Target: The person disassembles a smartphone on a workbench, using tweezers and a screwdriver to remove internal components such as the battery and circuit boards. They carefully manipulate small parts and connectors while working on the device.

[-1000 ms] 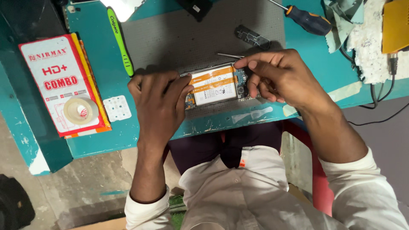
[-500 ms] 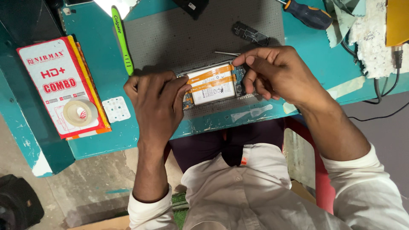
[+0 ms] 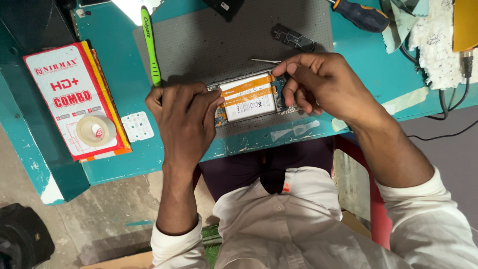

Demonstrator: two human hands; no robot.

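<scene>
On the grey mat (image 3: 199, 45) of the tabletop (image 3: 124, 164), the opened phone (image 3: 249, 97), battery exposed, is steadied by the left hand (image 3: 184, 117) while thin tweezers (image 3: 265, 61) are pinched in the right hand (image 3: 321, 82) fingers; reassembly is judged unfinished.

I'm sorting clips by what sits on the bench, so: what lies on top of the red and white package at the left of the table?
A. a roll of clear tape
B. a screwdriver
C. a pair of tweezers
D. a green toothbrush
A: a roll of clear tape rests on the red and white package, while the green toothbrush and the screwdriver lie elsewhere on the table.
</scene>
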